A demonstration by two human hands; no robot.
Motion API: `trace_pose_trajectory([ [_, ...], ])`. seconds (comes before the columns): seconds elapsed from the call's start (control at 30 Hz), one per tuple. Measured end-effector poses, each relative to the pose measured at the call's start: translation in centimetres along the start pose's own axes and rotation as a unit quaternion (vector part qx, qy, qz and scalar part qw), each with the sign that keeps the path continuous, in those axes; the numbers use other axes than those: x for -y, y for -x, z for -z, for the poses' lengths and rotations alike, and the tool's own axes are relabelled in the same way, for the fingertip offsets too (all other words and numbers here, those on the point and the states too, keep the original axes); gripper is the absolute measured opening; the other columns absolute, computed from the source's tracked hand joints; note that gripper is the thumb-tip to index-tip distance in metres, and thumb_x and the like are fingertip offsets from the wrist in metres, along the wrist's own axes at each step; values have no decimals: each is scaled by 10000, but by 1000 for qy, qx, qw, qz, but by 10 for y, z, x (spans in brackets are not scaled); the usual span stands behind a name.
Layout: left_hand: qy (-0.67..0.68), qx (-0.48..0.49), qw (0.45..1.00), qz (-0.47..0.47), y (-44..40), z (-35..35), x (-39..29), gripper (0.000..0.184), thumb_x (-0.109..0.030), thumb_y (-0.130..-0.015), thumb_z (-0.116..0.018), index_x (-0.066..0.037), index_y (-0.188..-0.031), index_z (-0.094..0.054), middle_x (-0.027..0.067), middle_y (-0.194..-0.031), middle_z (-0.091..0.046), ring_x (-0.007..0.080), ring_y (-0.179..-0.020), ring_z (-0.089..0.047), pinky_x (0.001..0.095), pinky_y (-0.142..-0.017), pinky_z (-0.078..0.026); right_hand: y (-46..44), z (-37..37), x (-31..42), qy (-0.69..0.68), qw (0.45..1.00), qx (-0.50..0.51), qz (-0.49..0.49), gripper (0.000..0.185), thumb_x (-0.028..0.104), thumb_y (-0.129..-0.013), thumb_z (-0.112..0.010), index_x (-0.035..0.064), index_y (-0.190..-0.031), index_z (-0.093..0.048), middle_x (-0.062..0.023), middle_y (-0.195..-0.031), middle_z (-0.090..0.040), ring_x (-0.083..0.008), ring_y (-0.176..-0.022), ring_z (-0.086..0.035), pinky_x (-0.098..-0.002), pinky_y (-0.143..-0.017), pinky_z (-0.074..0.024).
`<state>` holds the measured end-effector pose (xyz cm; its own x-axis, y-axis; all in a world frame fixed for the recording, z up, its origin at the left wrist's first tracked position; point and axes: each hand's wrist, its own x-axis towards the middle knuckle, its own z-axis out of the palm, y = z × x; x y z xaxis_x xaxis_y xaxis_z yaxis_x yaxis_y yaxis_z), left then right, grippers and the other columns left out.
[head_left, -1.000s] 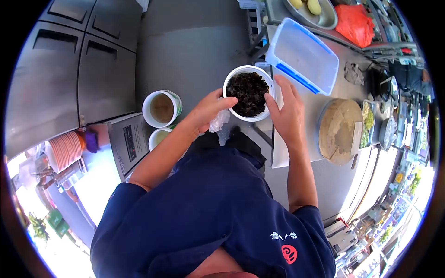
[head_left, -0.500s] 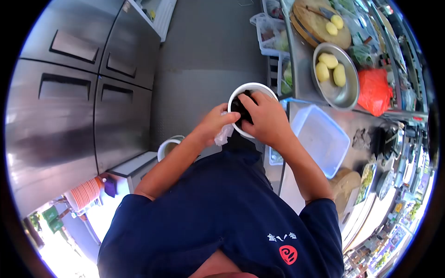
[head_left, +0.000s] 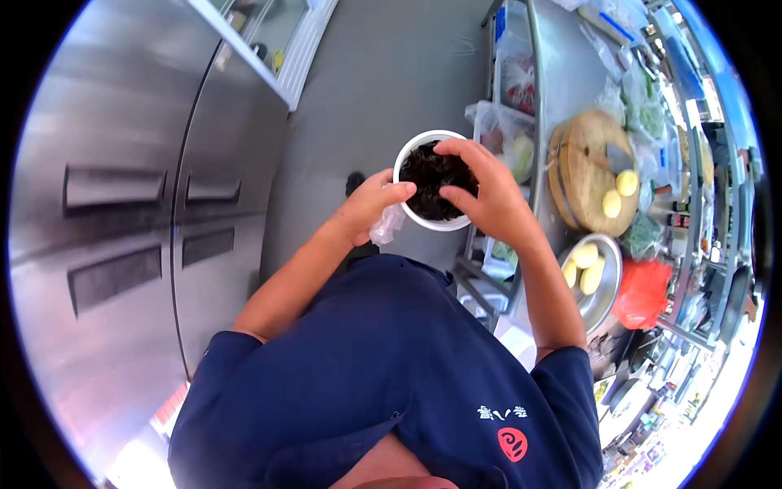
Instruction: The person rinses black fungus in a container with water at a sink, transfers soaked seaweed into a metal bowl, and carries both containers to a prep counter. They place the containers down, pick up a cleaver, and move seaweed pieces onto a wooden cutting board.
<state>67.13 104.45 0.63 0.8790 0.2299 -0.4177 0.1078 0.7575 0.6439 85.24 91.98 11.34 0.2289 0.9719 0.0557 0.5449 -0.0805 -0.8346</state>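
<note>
A round white tub full of dark, leafy-looking pieces is held in front of my body. My left hand grips the tub's left rim, with the thumb over the edge, and a crumpled clear plastic bag hangs at its palm. Over the right part of the tub is my right hand, fingers curved and apart, thumb and fingertips at the dark pieces. I see nothing between these fingers.
Steel cabinet doors stand on the left. On the right, a steel counter carries a round wooden board with a cleaver, a metal bowl of peeled potatoes and a red bag. Plastic bins sit below the counter.
The view has moved along the counter, bringing the wooden board with the cleaver nearer. My right hand went from the tub's rim into the dark pieces, then rose and spread its fingers.
</note>
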Motion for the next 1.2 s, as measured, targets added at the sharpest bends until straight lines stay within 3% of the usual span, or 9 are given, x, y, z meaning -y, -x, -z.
trace_pose_trajectory([
  [0.03, -5, 13, 1000, -7, -20, 6, -25, 572, -274, -901, -713, 44, -1327, -500, 138, -1169, -625, 180, -1041, -629, 333, -889, -533, -30, 8, -4, 9, 1000, -6, -1, 444, 3, -796, -713, 44, -1218, -583, -174, -1206, -621, -383, -1098, -608, -405, -936, -501],
  [0.17, -27, 34, 999, 7, -103, 31, -111, 566, -287, -899, -719, 46, -1305, -505, 131, -1132, -619, 170, -989, -633, 321, -821, -546, -118, 35, -13, 99, 994, 19, -29, 837, 61, -714, -802, 51, -1450, -404, -199, -1450, -471, -419, -1312, -484, -446, -1090, -423],
  [0.4, -76, 42, 993, 79, -258, 45, -234, 586, -274, -895, -734, 51, -1315, -487, 118, -1112, -602, 161, -963, -619, 318, -786, -541, -283, 71, -89, 219, 968, -83, -86, 500, 76, -719, -742, 48, -1182, -555, -220, -1089, -607, -446, -1033, -579, -502, -869, -478],
  [0.53, -76, 61, 991, 93, -369, 63, -285, 601, -272, -892, -737, 54, -1327, -482, 121, -1125, -601, 164, -956, -619, 317, -784, -541, -366, 117, -152, 205, 968, -118, -79, 394, -6, -738, -703, 35, -1117, -602, -196, -1072, -624, -427, -990, -606, -487, -851, -497],
  [0.63, -73, 60, 991, 91, -448, 69, -336, 553, -258, -905, -718, 50, -1309, -500, 114, -1123, -617, 164, -966, -628, 328, -798, -543, -433, 168, -194, 189, 969, -154, -37, 424, -44, -719, -678, 43, -1127, -604, -178, -1108, -618, -401, -1021, -617, -473, -879, -514],
  [0.83, -63, 31, 994, 84, -587, 79, -457, 464, -239, -937, -641, 19, -1304, -521, 88, -1119, -642, 155, -973, -642, 329, -809, -551, -594, 278, -248, 80, 994, -66, -30, 590, -66, -747, -663, 76, -1313, -570, -156, -1399, -520, -387, -1259, -540, -439, -1031, -486],
  [1.07, -44, 55, 996, 56, -755, 86, -587, 501, -260, -917, -663, 17, -1310, -520, 93, -1136, -637, 157, -1004, -630, 328, -839, -540, -758, 396, -288, 160, 986, -16, -53, 642, 35, -746, -755, 44, -1347, -531, -183, -1390, -516, -385, -1270, -527, -438, -1059, -459],
  [1.13, -57, 76, 994, 54, -806, 94, -606, 519, -270, -909, -676, 21, -1309, -520, 97, -1136, -635, 158, -1013, -622, 329, -844, -534, -792, 409, -311, 243, 961, -23, -133, 679, 59, -732, -777, 33, -1359, -518, -183, -1372, -526, -378, -1231, -551, -432, -1032, -473],
  [1.2, -72, 98, 991, 61, -854, 92, -635, 536, -279, -901, -690, 25, -1308, -519, 102, -1135, -633, 160, -1022, -615, 330, -850, -527, -828, 425, -330, 282, 950, -45, -129, 695, 65, -721, -783, 26, -1360, -513, -205, -1285, -576, -400, -1146, -596, -450, -969, -499],
])
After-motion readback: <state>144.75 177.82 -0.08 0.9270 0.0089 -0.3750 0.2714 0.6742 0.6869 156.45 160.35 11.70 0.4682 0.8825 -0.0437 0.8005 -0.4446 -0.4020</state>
